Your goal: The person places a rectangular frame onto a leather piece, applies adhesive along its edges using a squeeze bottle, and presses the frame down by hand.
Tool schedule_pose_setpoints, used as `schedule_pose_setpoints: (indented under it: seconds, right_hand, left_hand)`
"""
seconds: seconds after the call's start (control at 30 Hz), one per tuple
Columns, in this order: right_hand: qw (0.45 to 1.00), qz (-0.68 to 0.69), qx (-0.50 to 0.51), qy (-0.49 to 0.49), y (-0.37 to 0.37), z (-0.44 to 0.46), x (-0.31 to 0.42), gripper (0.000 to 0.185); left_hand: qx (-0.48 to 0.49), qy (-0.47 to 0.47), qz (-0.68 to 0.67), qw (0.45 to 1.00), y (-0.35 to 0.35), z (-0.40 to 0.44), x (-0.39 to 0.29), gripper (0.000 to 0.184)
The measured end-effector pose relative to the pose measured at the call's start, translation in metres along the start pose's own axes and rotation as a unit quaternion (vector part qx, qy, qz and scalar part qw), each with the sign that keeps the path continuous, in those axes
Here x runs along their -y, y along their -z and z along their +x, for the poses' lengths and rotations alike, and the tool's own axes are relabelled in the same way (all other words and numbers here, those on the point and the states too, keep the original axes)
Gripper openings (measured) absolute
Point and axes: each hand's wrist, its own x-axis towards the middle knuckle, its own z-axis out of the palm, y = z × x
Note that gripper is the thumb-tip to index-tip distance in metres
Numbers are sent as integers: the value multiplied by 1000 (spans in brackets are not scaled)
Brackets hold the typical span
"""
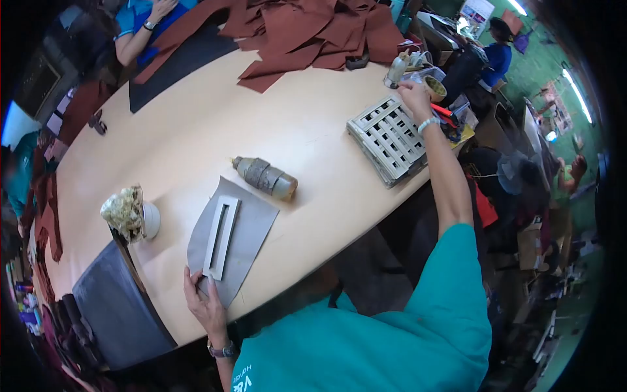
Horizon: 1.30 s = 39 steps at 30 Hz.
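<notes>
My left hand (208, 304) rests at the near corner of a grey leaf-shaped piece of sheet material (255, 219), its fingers apart. One fingertip touches the lower end of a pale slotted frame template (222, 238) lying on that piece. My right hand (416, 98) is stretched out to the far right, fingers closed, beside a cloudy bottle (396, 70) and a round cup (435, 88). Whatever the right fingers hold is hidden. Under that forearm lies a stack of pale lattice trays (385, 137). A tape-wrapped bottle (264, 178) lies on its side beyond the grey piece.
A white pot (150, 220) crusted with yellowish matter stands on the left of the table (313, 124). Dark sheets (124, 307) overhang the left edge. Brown cut pieces (313, 32) pile up at the back. Another person (140, 29) sits across; more people work at right.
</notes>
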Motion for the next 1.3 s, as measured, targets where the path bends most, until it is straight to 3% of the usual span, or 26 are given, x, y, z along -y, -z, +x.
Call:
schedule_pose_setpoints:
  seconds: [0.07,0.13,0.2,0.3,0.4,0.5,0.6,0.7,0.97,1.3]
  right_hand:
    - [987,55,35,144,-9,-40,36,27]
    - [970,152,154,110,-18,-107,92,34]
    - [953,154,201,169,-44,-164,118,46]
    - [950,42,176,256,-77,-236,150,58]
    - [952,134,158,226,-96,-245,154,62]
    - [927,326,178,53,-83,-245,161,54]
    - [851,506,140,28,-72,-247,165,50]
    - [765,620,171,-39,-62,-249,167,48]
    - [835,520,181,14,-74,-261,172,48]
    - [855,487,172,49,-80,-265,180,48]
  left_hand:
    - [2,1,7,1000,0,0,-1,52]
    - [1,-3,20,1000,1,0,-2,53]
    - [2,-17,37,999,2,2,1,54]
    - [-10,-19,14,1000,5,-3,7,63]
    - [-13,-55,43,998,1,3,1,71]
    - [-6,-71,74,995,5,3,-7,75]
    - [-8,-67,77,995,6,4,-9,76]
    - [-17,-68,63,996,5,4,-4,76]
    - [-12,-63,78,995,7,4,-5,77]
    - [-10,-60,78,995,7,3,-5,79]
